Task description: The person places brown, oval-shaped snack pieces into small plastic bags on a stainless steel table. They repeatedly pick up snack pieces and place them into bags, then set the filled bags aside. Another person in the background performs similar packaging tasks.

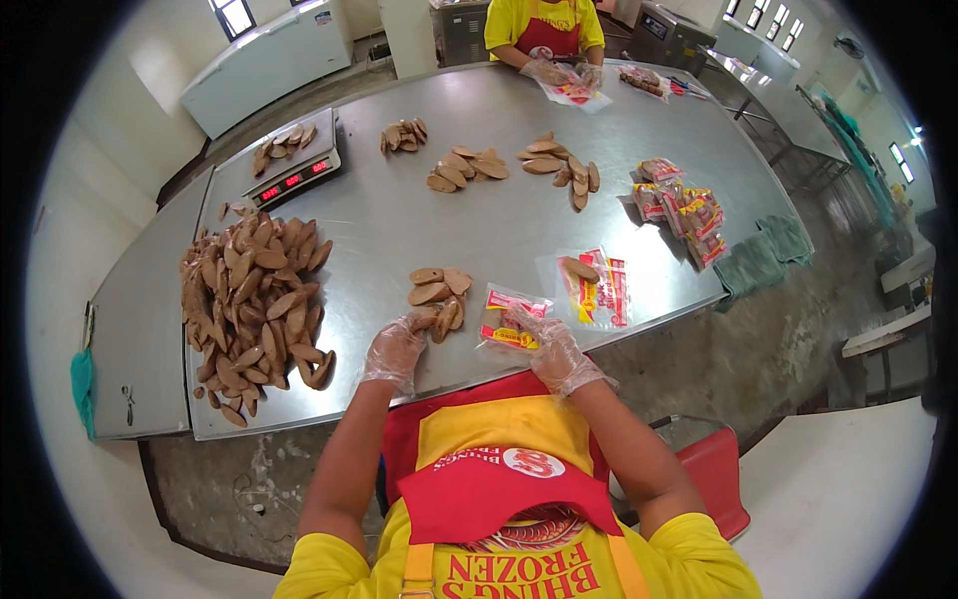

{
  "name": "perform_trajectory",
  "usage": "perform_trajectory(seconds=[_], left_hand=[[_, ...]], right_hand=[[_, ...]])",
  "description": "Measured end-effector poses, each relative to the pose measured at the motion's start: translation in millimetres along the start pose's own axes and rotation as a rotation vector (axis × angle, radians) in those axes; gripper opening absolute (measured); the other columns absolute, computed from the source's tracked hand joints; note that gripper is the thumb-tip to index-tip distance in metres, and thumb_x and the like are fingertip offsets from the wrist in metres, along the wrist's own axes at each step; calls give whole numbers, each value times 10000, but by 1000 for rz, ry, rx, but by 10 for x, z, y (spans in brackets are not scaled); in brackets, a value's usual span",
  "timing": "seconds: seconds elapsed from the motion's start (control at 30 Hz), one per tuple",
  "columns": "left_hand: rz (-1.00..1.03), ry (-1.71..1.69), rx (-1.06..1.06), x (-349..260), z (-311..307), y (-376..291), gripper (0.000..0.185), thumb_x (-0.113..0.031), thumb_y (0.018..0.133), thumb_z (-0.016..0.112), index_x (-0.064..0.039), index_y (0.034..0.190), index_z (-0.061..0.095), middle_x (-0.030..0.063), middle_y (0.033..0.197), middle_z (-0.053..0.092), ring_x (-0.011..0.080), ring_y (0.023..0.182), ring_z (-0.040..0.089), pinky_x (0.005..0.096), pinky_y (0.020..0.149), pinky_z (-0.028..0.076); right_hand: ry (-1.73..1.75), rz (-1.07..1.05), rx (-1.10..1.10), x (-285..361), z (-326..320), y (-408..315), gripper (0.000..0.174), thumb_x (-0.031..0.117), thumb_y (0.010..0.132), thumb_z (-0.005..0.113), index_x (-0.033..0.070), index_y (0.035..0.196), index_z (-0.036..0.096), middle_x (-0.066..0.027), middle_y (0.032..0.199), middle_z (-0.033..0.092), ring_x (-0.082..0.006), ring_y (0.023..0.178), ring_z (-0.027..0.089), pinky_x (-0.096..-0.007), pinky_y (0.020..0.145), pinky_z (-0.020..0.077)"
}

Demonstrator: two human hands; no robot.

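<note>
My left hand [397, 350], in a clear plastic glove, has its fingertips closed on a brown slice [425, 320] at the near edge of a small group of slices [441, 288]. These look like slanted cuts of a processed meat. My right hand [555, 352], also gloved, grips a printed plastic pouch [500, 329] with its fingers over the top; part of the pouch is hidden by them. Brown contents show through its clear area. Just right of it a second printed pouch [608, 292] lies flat, with a single slice [581, 270] on it.
A large heap of slices [258, 299] covers the steel table's [359, 224] left side. Behind it, a digital scale [296, 180] bears slices. Small piles [468, 168] lie farther back. Filled packs [685, 210] and green cloths [763, 251] sit right. Across, a gloved co-worker [561, 71] handles a pouch.
</note>
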State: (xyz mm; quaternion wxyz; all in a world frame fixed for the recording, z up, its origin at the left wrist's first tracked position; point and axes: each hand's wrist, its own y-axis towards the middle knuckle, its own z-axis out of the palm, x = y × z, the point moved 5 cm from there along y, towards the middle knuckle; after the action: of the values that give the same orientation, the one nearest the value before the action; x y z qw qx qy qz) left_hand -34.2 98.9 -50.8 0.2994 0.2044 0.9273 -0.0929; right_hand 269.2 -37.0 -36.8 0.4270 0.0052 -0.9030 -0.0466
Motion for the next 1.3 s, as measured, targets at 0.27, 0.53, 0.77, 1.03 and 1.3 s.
perform_trajectory(seconds=[0.27, 0.53, 0.77, 1.03, 1.3], left_hand=[[-181, 74, 197, -326, -178, -59, 435, -292, 1135, 696, -163, 1550, 714, 226, 1356, 806, 422, 1227, 794, 492, 1056, 642], [-300, -277, 781, -1226, 295, -528, 440, -384, 1164, 662, -98, 1498, 646, 113, 1259, 690, 235, 1006, 752, 375, 934, 640], [-318, -789, 590, -1042, 814, -515, 434, -283, 1029, 874, -28, 1317, 672, 64, 1015, 777, 145, 828, 722, 332, 749, 602], [-327, -677, 395, -1043, 995, -453, 267, -173, 1012, 880, -44, 1064, 652, 84, 920, 800, 147, 752, 721, 300, 680, 583], [-82, -368, 167, -1429, 1270, -122, 178, -170, 1045, 831, -38, 1090, 720, 165, 959, 830, 272, 846, 827, 418, 741, 635]], right_hand=[[151, 1, 41, -255, 95, 20, 841, -13, 989, 720, 146, 1781, 487, -255, 1469, 767, -428, 1341, 738, -497, 1143, 590], [190, 73, 122, -209, 64, 109, 962, -127, 937, 664, 51, 1834, 365, -210, 1580, 735, -293, 1484, 687, -386, 1254, 526], [-60, -129, -101, -276, 20, -63, 818, -18, 956, 698, 95, 1750, 533, -236, 1481, 776, -425, 1268, 773, -479, 1100, 625], [-414, -147, -202, -183, 176, -338, 540, 83, 999, 702, 168, 1532, 726, -155, 1326, 812, -403, 980, 768, -511, 860, 642], [-175, -144, -96, -202, 89, -289, 568, 4, 1040, 649, 111, 1598, 667, -199, 1421, 787, -447, 1218, 779, -530, 1050, 646]])
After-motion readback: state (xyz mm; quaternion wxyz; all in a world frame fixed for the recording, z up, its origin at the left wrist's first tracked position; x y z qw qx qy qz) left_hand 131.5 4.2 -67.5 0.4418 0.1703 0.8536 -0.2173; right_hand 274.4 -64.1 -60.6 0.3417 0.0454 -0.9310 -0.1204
